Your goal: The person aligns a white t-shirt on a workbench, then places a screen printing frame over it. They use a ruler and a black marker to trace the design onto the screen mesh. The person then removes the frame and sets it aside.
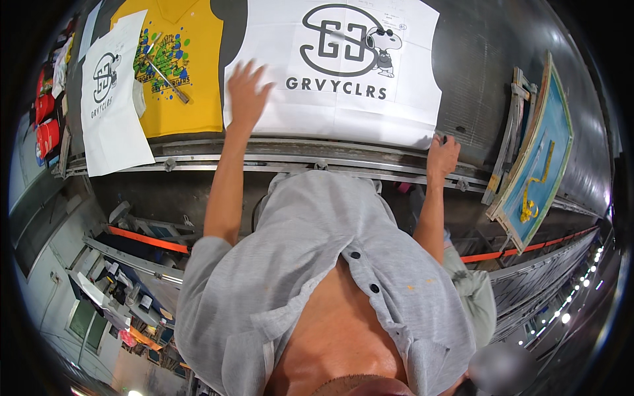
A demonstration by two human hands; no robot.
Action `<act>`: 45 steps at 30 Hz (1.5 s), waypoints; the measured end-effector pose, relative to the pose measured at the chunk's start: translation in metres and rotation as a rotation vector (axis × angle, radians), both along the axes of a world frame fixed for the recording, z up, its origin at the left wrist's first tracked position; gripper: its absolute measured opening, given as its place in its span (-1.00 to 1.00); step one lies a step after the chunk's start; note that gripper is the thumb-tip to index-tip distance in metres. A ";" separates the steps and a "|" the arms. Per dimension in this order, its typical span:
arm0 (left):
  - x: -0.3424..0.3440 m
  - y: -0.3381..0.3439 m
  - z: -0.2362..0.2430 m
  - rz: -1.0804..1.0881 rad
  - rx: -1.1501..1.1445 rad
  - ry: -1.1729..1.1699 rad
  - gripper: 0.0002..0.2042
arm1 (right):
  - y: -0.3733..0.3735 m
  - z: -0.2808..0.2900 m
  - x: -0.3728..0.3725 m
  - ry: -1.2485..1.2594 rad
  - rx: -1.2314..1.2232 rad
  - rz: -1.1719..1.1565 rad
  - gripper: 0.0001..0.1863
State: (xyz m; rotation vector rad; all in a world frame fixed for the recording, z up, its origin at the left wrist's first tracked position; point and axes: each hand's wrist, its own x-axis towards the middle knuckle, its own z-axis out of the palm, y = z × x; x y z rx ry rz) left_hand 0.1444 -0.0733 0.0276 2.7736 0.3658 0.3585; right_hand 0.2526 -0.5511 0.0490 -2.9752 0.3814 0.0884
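Observation:
A large white sheet point(409, 79) with a black printed logo and a cartoon dog lies on the long grey table point(475, 59). My left hand point(247, 92) rests flat on the sheet's left part, fingers spread. At the sheet's lower right corner, my right hand point(442, 155) pinches the edge near the table's front rail.
A yellow shirt point(191, 79) with a colourful print lies to the left, a thin tool point(168, 79) on it. A smaller white printed sheet point(109, 99) lies further left. A blue framed printing screen point(538, 158) leans at the right. Metal rails point(277, 158) run along the table front.

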 end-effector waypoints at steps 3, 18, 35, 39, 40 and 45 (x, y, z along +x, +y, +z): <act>0.064 -0.040 -0.001 -0.318 -0.068 0.191 -0.31 | 0.034 0.001 0.000 -0.101 0.103 0.230 -0.79; 0.092 -0.096 -0.025 -0.546 0.084 0.422 0.19 | 0.141 0.001 -0.066 0.202 0.333 0.871 -0.52; 0.040 -0.104 -0.025 -0.442 -0.196 0.355 -0.26 | 0.138 -0.004 -0.064 0.192 0.375 0.822 -0.56; 0.018 -0.103 -0.014 -0.363 -0.305 0.354 -0.29 | 0.135 -0.004 -0.064 0.173 0.390 0.827 -0.55; 0.010 -0.101 -0.015 -0.350 -0.316 0.351 -0.29 | 0.135 -0.005 -0.064 0.167 0.394 0.832 -0.55; -0.024 -0.101 -0.017 -0.284 -0.277 0.387 -0.31 | 0.136 -0.006 -0.066 0.177 0.402 0.819 -0.54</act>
